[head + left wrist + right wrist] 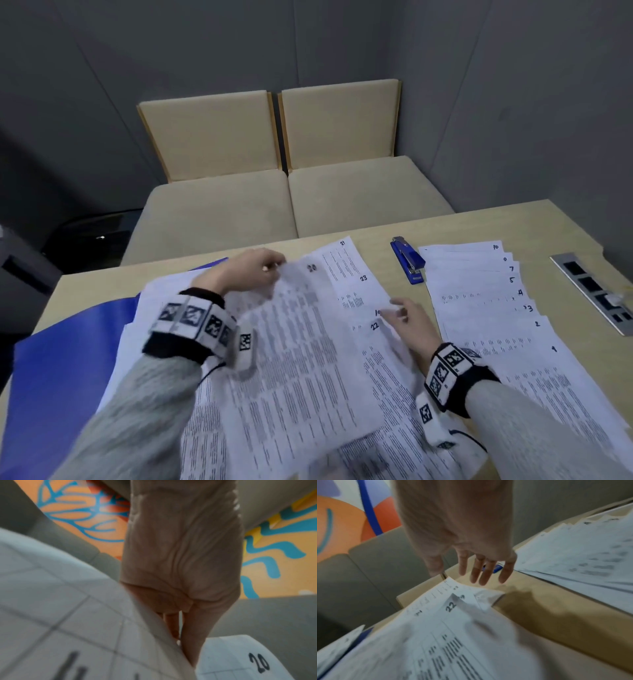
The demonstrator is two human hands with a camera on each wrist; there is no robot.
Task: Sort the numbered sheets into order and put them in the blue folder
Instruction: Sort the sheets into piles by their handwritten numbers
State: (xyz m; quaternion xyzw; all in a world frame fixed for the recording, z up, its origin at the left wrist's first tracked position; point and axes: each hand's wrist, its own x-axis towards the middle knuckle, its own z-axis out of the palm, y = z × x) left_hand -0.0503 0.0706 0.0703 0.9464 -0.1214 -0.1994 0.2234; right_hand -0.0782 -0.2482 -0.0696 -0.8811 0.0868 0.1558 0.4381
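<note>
My left hand [260, 272] pinches the top edge of the sheet numbered 20 [308, 342] and holds it lifted over a loose pile of printed sheets; in the left wrist view the fingers [188, 635] clamp that sheet [240, 662]. Sheets 21 [342, 260], 23 [361, 287] and 22 [376, 337] lie under and beside it. My right hand [406, 317] hovers open just above sheet 22 [452, 607], fingers [484, 572] spread and holding nothing. The open blue folder [65, 359] lies at the left, partly under the pile.
A fanned row of sheets [496, 308] numbered 10 down to 1 lies at the right. A blue stapler [407, 260] stands between the piles. A metal socket panel [596, 294] is set in the wooden table [394, 229] at far right. Two beige chairs [291, 192] stand behind.
</note>
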